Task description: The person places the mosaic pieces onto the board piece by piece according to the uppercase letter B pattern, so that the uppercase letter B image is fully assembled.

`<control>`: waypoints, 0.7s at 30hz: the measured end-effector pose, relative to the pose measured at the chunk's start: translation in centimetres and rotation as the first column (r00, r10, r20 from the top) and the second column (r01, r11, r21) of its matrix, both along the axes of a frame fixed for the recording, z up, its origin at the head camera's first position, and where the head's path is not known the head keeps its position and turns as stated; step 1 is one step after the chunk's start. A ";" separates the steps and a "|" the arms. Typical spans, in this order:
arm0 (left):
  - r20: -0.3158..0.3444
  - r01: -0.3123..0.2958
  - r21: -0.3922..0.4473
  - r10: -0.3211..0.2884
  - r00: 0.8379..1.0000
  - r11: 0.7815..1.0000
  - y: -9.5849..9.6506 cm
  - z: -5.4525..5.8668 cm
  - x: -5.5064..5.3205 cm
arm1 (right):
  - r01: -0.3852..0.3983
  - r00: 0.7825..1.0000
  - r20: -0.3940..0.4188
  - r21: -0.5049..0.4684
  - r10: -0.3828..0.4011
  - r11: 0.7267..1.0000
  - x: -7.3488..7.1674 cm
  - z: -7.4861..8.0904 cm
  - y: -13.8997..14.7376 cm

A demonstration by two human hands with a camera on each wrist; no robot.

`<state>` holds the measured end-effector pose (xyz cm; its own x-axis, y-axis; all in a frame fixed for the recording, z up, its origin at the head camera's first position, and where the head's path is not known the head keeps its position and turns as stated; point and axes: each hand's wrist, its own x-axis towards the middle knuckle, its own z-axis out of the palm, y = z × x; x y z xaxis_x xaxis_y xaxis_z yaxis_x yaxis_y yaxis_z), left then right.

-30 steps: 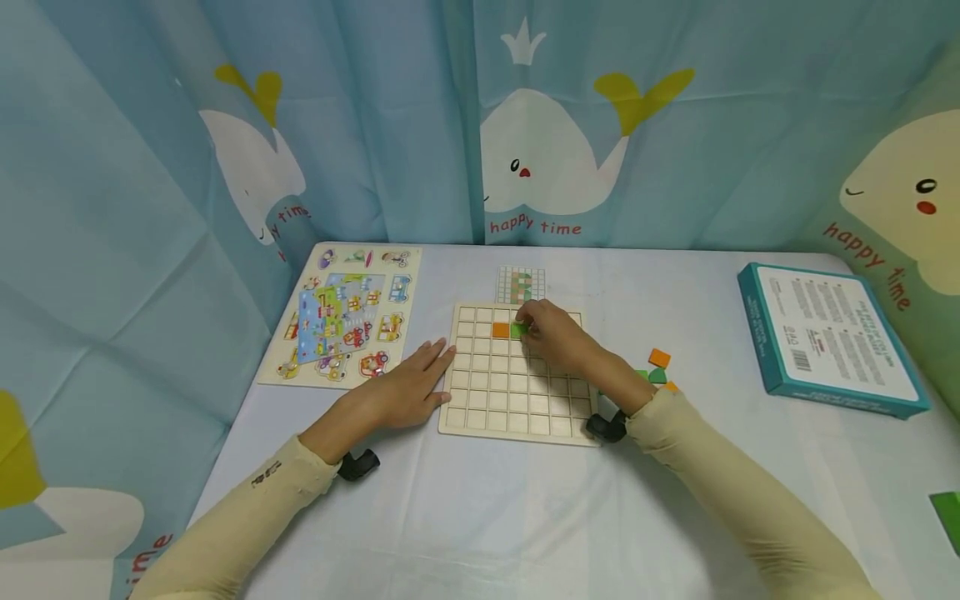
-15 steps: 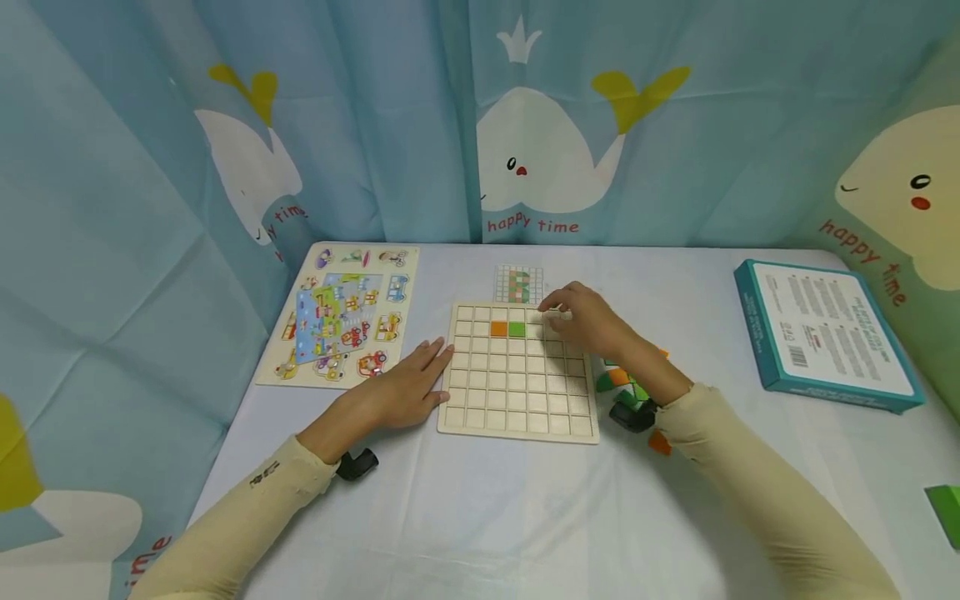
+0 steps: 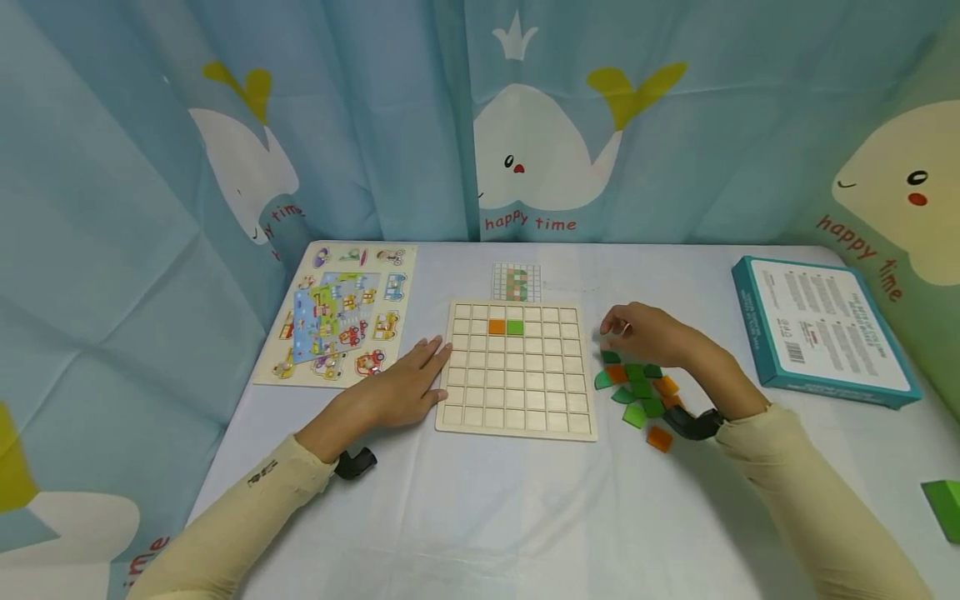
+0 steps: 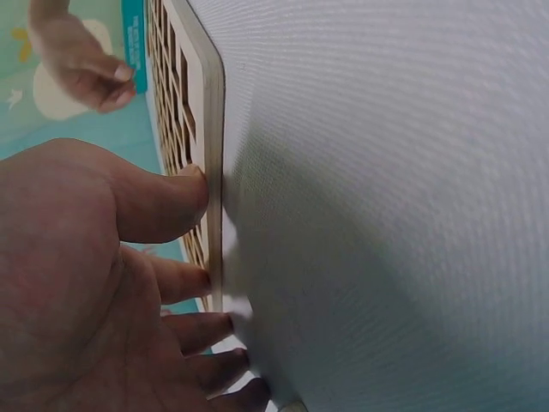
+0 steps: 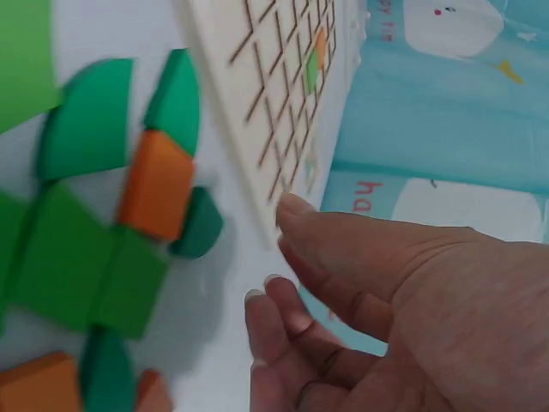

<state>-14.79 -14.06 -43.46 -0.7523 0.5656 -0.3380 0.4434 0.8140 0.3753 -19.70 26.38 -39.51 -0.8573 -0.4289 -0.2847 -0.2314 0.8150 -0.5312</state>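
A wooden grid board (image 3: 517,383) lies mid-table, with an orange square tile (image 3: 497,327) and a green square tile (image 3: 515,327) side by side in its second row. Along the board's left edge rests my left hand (image 3: 408,385), fingers extended; the left wrist view shows its thumb (image 4: 176,202) touching the rim. My right hand (image 3: 647,333) hovers off the board's right side, above a pile of loose green and orange tiles (image 3: 641,389). In the right wrist view its fingers (image 5: 268,330) are loosely bent, apart from the thumb, with nothing between them.
A small pattern card (image 3: 517,282) lies just behind the board. To the left is a picture puzzle board (image 3: 390,287) with printed cards (image 3: 315,321) on top. A teal box (image 3: 828,333) lies at the right, and a green piece (image 3: 943,508) is near the right edge.
My right hand has let go of the green tile, left in the grid beside the orange one, and moved right to the loose pile. The left hand stays at the board's edge.
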 end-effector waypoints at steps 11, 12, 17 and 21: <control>-0.008 0.016 0.007 -0.016 1.000 1.000 -0.1 -0.1 0.0 | 0.086 0.996 -0.036 0.021 -0.085 0.996 0.2 -2.4 0.6; -0.012 0.019 0.009 -0.019 1.000 1.000 -0.1 -0.1 0.0 | 0.097 0.994 -0.046 0.020 -0.096 0.995 0.2 -2.5 0.6; -0.014 0.018 0.012 -0.018 1.000 1.000 -0.1 -0.1 0.0 | 0.110 0.993 -0.045 -0.008 -0.110 0.994 0.3 -2.8 0.7; -0.008 0.020 0.007 -0.019 1.000 1.000 -0.1 -0.3 -0.1 | 0.105 0.993 -0.058 -0.026 -0.106 0.994 0.6 -3.1 0.6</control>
